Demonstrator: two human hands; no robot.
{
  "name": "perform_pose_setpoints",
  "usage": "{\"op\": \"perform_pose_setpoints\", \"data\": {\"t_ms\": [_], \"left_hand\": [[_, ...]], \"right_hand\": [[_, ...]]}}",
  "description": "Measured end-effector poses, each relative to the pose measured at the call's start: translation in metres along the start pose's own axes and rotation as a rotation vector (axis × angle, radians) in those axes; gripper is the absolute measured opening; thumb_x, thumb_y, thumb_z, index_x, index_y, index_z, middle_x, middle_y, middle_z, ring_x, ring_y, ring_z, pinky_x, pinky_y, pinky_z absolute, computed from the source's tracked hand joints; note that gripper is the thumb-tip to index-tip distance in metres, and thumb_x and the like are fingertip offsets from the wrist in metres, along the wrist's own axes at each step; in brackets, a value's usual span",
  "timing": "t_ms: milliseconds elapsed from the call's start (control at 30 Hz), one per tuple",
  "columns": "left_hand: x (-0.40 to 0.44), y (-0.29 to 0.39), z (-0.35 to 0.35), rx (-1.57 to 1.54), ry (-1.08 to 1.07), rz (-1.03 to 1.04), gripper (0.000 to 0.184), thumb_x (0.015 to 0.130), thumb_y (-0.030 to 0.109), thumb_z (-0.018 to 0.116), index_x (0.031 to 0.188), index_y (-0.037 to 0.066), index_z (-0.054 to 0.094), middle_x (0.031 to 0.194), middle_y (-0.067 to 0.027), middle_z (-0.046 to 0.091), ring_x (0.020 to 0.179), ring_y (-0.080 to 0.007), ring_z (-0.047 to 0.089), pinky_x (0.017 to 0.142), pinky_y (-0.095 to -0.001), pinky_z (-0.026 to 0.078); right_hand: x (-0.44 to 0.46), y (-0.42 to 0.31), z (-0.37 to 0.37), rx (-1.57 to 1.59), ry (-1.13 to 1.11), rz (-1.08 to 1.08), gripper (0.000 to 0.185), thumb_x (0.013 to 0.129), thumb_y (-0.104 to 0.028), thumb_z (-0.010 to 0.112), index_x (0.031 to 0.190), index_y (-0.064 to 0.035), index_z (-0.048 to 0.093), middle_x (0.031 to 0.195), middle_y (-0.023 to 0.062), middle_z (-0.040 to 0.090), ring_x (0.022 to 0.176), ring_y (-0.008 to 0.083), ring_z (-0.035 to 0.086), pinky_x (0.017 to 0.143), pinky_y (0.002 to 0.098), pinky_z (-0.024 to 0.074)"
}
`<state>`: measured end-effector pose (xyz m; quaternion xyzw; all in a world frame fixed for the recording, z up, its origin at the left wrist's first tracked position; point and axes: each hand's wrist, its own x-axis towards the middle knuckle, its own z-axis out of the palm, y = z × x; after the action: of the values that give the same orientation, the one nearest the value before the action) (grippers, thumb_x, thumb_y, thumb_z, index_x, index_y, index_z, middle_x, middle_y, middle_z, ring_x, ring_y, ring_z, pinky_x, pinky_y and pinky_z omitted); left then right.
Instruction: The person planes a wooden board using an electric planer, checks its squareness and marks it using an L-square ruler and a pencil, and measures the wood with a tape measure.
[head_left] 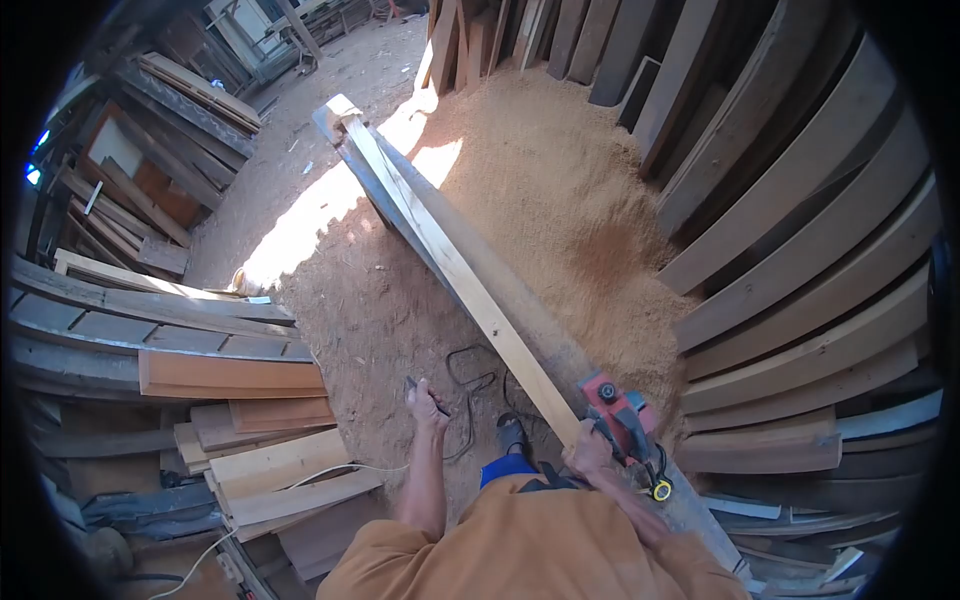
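Note:
A long pale wooden plank (450,262) lies along a narrow workbench (515,300), running away from me toward the upper left. My right hand (590,452) is closed on the near end of this plank. Right beside that hand, a red and black electric planer (620,415) rests on the bench. My left hand (427,403) is held out over the floor, left of the bench, with its fingers closed around a thin dark pen-like object (411,384). Its exact kind is too small to make out.
Sawdust (550,150) is heaped on the floor right of the bench. Tall boards (740,180) lean along the right side. Stacked planks (275,465) fill the left. A dark cord (470,385) loops on the ground near my foot (511,433).

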<state>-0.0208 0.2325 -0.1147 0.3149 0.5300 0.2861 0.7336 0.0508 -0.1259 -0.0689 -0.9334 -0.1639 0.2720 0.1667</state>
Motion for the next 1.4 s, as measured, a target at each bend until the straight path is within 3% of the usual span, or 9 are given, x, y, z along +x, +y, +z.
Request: {"op": "perform_pose_setpoints", "data": {"t_ms": [333, 433, 533, 633, 733, 933, 1133, 1233, 1400], "left_hand": [[-0.055, 0.031, 0.052, 0.269, -0.152, 0.423, 0.013, 0.104, 0.02, 0.057, 0.107, 0.007, 0.059, 0.082, -0.0003, 0.056, 0.067, -0.0084, 0.054, 0.057, -0.0265, 0.044], [-0.11, 0.035, 0.089, 0.622, -0.353, 0.796, 0.026, 0.101, 0.016, 0.059, 0.121, -0.001, 0.06, 0.098, -0.0112, 0.065, 0.086, -0.0219, 0.063, 0.076, -0.039, 0.051], [-0.189, 0.044, 0.133, 0.886, -0.832, 1.049, 0.039, 0.091, 0.009, 0.066, 0.128, 0.0, 0.06, 0.104, -0.0198, 0.065, 0.095, -0.0354, 0.063, 0.084, -0.0442, 0.05], [-0.234, 0.006, 0.158, 0.921, -1.097, 1.16, 0.054, 0.082, 0.01, 0.074, 0.134, 0.006, 0.063, 0.132, -0.0211, 0.058, 0.117, -0.0404, 0.056, 0.098, -0.0481, 0.045], [-0.266, -0.011, 0.159, 1.018, -1.182, 1.254, 0.06, 0.084, 0.019, 0.076, 0.14, 0.008, 0.058, 0.147, -0.0262, 0.046, 0.131, -0.0451, 0.045, 0.107, -0.0547, 0.037], [-0.164, -0.095, 0.105, 1.153, -0.563, 0.853, 0.088, 0.087, 0.045, 0.074, 0.155, 0.005, 0.035, 0.152, -0.0327, 0.037, 0.14, -0.0495, 0.035, 0.116, -0.0595, 0.024], [-0.092, -0.141, 0.058, 0.666, -0.396, -0.434, 0.084, 0.091, 0.044, 0.075, 0.153, 0.012, 0.029, 0.146, -0.0165, 0.047, 0.132, -0.0335, 0.049, 0.112, -0.0516, 0.039], [-0.095, -0.18, 0.05, 0.371, -0.658, -0.405, 0.074, 0.093, 0.036, 0.074, 0.152, 0.019, 0.032, 0.139, -0.0119, 0.053, 0.124, -0.0291, 0.056, 0.104, -0.0471, 0.048], [-0.095, -0.209, 0.053, 0.189, -0.651, -0.29, 0.067, 0.094, 0.031, 0.074, 0.146, 0.012, 0.036, 0.131, -0.0089, 0.058, 0.115, -0.0239, 0.061, 0.096, -0.0432, 0.055]], "right_hand": [[0.011, -0.021, -0.032, -0.099, -0.221, 0.031, 0.075, 0.081, -0.043, 0.078, 0.129, 0.0073, 0.05, 0.117, 0.0286, 0.066, 0.118, 0.0432, 0.062, 0.097, 0.05, 0.0516], [0.008, -0.047, -0.088, 0.22, -0.075, -0.283, 0.075, 0.091, -0.046, 0.07, 0.139, 0.0076, 0.049, 0.128, 0.0247, 0.066, 0.123, 0.0368, 0.062, 0.103, 0.0457, 0.0492], [0.012, -0.063, -0.11, 1.739, -0.396, -0.243, 0.06, 0.102, -0.04, 0.061, 0.141, 0.0044, 0.05, 0.131, 0.0219, 0.066, 0.119, 0.0306, 0.064, 0.105, 0.0428, 0.0496], [0.011, -0.053, -0.134, 1.834, -0.186, -0.333, 0.052, 0.108, -0.038, 0.05, 0.142, 0.0011, 0.051, 0.136, 0.0179, 0.063, 0.124, 0.026, 0.061, 0.108, 0.04, 0.047], [-0.002, -0.019, -0.153, 1.903, 0.105, -0.057, 0.038, 0.109, -0.04, 0.049, 0.115, -0.0033, 0.058, 0.102, 0.0139, 0.07, 0.102, 0.0261, 0.068, 0.096, 0.0419, 0.0533], [-0.06, 0.158, -0.14, 1.29, 0.731, 0.37, 0.042, 0.109, -0.043, 0.046, 0.095, -0.0045, 0.055, 0.07, 0.0074, 0.059, 0.06, 0.0212, 0.06, 0.063, 0.0346, 0.0511], [-0.152, 0.349, -0.025, 0.687, 0.581, 0.859, 0.052, 0.105, -0.044, 0.05, 0.082, 0.001, 0.061, 0.082, 0.0169, 0.067, 0.07, 0.0238, 0.067, 0.062, 0.037, 0.0513], [-0.177, 0.377, 0.045, 0.123, 0.576, 0.987, 0.055, 0.102, -0.044, 0.051, 0.109, 0.0082, 0.067, 0.093, 0.0277, 0.072, 0.084, 0.0432, 0.072, 0.08, 0.0516, 0.0536], [-0.184, 0.378, 0.1, 0.335, 0.305, 0.913, 0.048, 0.096, -0.04, 0.062, 0.112, 0.0047, 0.069, 0.108, 0.0292, 0.071, 0.104, 0.0411, 0.07, 0.093, 0.0536, 0.052]]}}
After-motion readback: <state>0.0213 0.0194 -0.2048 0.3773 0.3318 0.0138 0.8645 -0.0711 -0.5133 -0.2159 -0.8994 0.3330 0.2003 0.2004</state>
